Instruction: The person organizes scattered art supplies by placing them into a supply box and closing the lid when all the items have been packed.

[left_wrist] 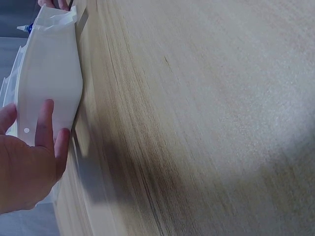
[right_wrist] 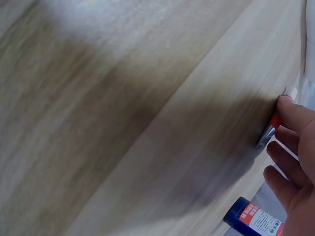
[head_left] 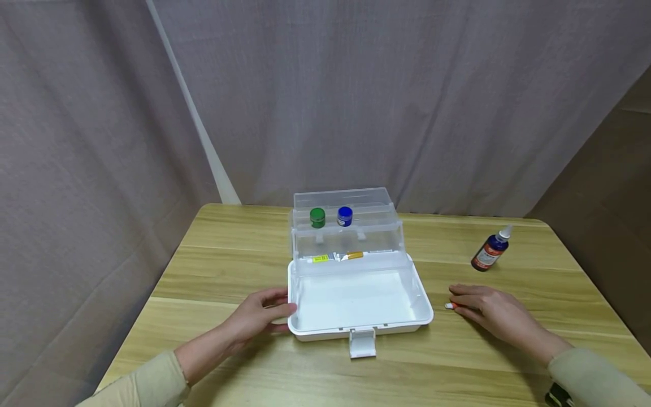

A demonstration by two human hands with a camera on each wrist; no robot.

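Observation:
A white plastic storage box [head_left: 356,302] stands with its lid up and clear tiers raised in the middle of the table. My left hand [head_left: 254,316] grips its left wall, thumb over the rim; in the left wrist view the fingers [left_wrist: 45,125] lie along the outside. To the right of the box, my right hand [head_left: 495,311] pinches a small red paint tube [right_wrist: 276,119] with a white cap and silver end, low at the tabletop. The hand hides most of this tube from the head view.
A dark blue bottle [head_left: 489,253] with a pointed white nozzle stands beyond my right hand. Green [head_left: 317,217] and blue [head_left: 344,216] jars sit on an upper tier. Yellow [head_left: 320,259] and orange [head_left: 355,255] tubes lie in a lower one. The latch [head_left: 363,343] hangs in front.

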